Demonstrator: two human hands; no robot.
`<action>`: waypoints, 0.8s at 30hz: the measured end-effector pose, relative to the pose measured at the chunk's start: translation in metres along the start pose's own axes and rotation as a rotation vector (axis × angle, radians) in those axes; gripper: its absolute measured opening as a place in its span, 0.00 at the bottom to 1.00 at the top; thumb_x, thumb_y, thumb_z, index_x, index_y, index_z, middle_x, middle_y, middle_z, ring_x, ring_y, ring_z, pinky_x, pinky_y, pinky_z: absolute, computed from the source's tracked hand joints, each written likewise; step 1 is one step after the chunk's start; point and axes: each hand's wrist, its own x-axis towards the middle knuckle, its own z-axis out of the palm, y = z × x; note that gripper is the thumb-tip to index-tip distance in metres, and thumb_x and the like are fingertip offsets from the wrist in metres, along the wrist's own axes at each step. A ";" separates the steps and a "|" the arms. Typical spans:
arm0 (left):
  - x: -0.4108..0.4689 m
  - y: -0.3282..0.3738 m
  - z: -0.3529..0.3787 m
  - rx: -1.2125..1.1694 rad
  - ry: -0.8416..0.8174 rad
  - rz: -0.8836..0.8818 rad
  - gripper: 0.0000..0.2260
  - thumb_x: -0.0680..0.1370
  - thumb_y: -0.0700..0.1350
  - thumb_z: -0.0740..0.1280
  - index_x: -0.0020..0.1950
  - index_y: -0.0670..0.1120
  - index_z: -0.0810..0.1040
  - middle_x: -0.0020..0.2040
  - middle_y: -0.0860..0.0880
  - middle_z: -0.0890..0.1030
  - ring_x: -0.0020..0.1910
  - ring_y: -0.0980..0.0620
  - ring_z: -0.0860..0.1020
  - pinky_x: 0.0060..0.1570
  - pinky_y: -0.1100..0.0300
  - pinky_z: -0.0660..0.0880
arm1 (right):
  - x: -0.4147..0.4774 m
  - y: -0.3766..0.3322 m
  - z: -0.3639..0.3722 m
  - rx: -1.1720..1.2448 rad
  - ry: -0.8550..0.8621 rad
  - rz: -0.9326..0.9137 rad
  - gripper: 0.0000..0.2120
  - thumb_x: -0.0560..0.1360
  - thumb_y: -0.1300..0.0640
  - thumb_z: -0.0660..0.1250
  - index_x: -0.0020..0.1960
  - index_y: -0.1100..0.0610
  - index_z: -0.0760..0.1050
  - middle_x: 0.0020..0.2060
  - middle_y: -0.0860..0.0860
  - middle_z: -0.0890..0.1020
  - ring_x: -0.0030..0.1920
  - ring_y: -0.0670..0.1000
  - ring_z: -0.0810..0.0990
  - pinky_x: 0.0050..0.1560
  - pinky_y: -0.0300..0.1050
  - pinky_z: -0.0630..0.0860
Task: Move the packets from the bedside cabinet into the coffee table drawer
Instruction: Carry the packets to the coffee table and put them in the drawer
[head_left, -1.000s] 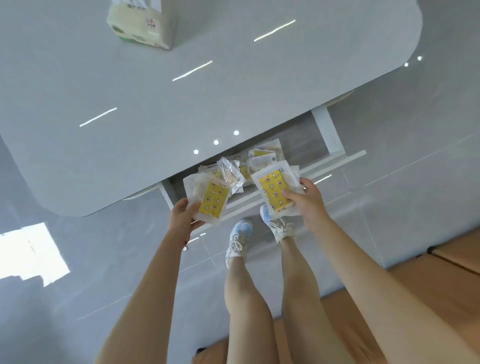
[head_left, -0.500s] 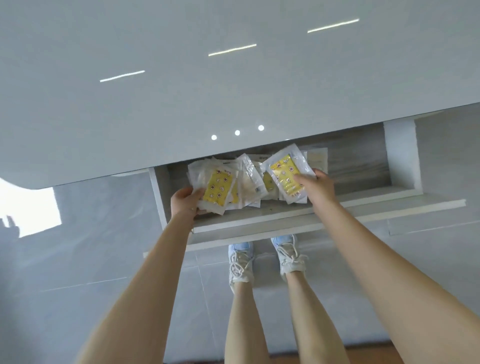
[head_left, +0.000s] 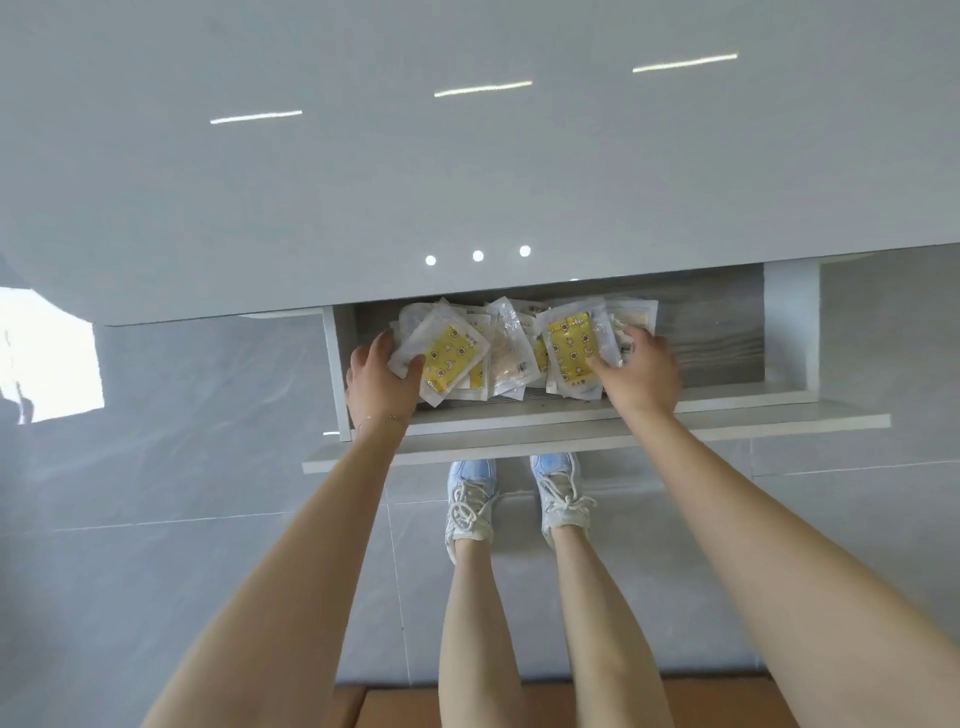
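Observation:
The coffee table drawer (head_left: 597, 415) stands pulled out under the glossy grey table top (head_left: 467, 156). Several clear packets with yellow printed inserts lie inside it in a loose pile (head_left: 511, 353). My left hand (head_left: 382, 382) reaches into the drawer's left end and grips a small stack of packets (head_left: 447, 358) by its left edge. My right hand (head_left: 636, 369) holds another packet stack (head_left: 571, 348) by its right side, low over the pile. The right half of the drawer shows its bare wood-grain bottom (head_left: 717, 338).
The table top overhangs the back of the drawer. My legs and white-and-blue sneakers (head_left: 467, 506) stand on grey floor tiles right before the drawer front. A wooden edge (head_left: 395, 706) runs along the bottom. A bright patch of light (head_left: 49, 358) lies on the floor at left.
Both hands have moved forward and down, carrying the packet stacks from above the drawer front into the drawer onto the pile. My head has leaned closer over the table.

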 end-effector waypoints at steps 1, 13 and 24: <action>-0.012 0.005 -0.009 0.020 0.001 0.051 0.25 0.76 0.56 0.63 0.72 0.52 0.65 0.69 0.46 0.69 0.63 0.43 0.72 0.65 0.45 0.68 | -0.011 -0.003 -0.008 -0.056 -0.012 -0.052 0.29 0.73 0.43 0.69 0.70 0.53 0.68 0.66 0.56 0.73 0.66 0.59 0.70 0.63 0.57 0.70; -0.164 0.051 -0.113 0.400 -0.042 0.255 0.30 0.78 0.65 0.52 0.77 0.58 0.49 0.79 0.50 0.47 0.77 0.46 0.40 0.71 0.39 0.33 | -0.156 -0.069 -0.125 -0.579 -0.223 -0.384 0.33 0.79 0.36 0.52 0.78 0.44 0.45 0.79 0.51 0.48 0.78 0.59 0.45 0.74 0.63 0.49; -0.254 0.018 -0.187 0.195 0.097 0.062 0.31 0.77 0.65 0.53 0.77 0.58 0.48 0.79 0.51 0.45 0.77 0.47 0.38 0.72 0.39 0.34 | -0.251 -0.114 -0.164 -0.658 -0.178 -0.600 0.33 0.78 0.37 0.55 0.78 0.44 0.47 0.79 0.51 0.49 0.78 0.57 0.46 0.74 0.62 0.49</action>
